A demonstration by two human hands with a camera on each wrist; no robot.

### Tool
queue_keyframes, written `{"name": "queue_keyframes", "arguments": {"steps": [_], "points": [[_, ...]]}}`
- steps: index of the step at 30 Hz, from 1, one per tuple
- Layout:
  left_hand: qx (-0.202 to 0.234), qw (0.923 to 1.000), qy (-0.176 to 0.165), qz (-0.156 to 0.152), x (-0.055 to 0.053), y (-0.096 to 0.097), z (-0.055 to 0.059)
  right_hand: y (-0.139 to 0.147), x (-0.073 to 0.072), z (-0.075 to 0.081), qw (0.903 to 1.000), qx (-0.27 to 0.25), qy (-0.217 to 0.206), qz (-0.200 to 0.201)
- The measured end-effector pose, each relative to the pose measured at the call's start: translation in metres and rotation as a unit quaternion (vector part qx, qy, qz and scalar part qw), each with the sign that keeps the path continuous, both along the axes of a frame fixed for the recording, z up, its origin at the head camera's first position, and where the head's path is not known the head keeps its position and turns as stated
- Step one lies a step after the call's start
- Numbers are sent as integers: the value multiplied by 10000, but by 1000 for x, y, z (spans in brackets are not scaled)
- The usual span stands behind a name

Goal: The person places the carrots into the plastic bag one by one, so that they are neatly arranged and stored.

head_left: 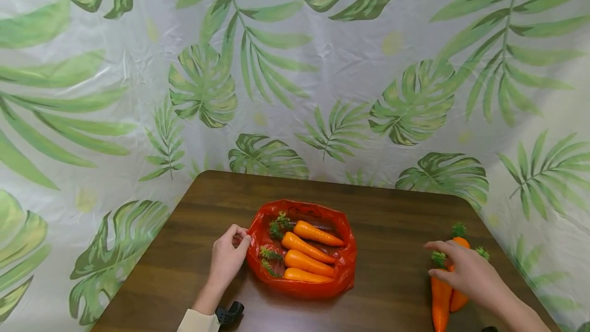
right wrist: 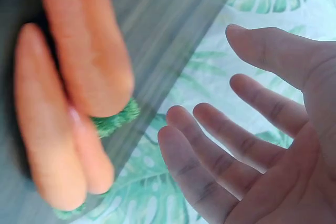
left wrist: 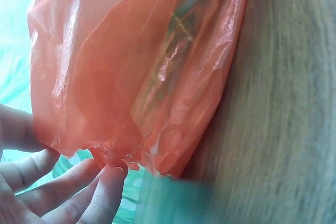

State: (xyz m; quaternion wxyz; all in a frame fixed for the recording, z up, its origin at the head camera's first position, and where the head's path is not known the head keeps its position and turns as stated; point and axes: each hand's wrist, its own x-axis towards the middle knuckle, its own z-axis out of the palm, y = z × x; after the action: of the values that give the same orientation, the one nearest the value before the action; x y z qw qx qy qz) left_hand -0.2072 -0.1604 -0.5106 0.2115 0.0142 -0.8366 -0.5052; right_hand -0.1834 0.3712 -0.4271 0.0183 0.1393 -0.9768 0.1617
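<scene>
A red plastic bag (head_left: 318,291) sits on the table with its mouth spread wide. Inside it several orange carrots (head_left: 308,260) with green tops lie side by side, tips toward the right. My left hand (head_left: 228,255) pinches the bag's left rim; in the left wrist view the thumb and fingertips (left wrist: 113,174) gather the thin plastic edge. Over on the right, three more carrots (head_left: 440,304) lie close together, tops away from me. Above them hovers my right hand (head_left: 479,278), fingers spread and palm bare, apart from the carrots (right wrist: 92,45) in the right wrist view.
The brown wooden table (head_left: 392,229) runs back to a hanging sheet (head_left: 341,70) printed with green leaves. A black band (head_left: 230,314) sits around the left wrist near a cream sleeve (head_left: 198,322).
</scene>
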Motion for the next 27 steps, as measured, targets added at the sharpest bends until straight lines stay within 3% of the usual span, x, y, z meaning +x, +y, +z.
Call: {"name": "queue_keyframes", "arguments": {"steps": [6, 27], "points": [[27, 10000, 37, -4, -1, 0, 1, 11, 7, -6, 9993, 34, -295, -241], [69, 10000, 9, -60, 0, 0, -2, 16, 9, -43, 9988, -32, -289, -398]]}}
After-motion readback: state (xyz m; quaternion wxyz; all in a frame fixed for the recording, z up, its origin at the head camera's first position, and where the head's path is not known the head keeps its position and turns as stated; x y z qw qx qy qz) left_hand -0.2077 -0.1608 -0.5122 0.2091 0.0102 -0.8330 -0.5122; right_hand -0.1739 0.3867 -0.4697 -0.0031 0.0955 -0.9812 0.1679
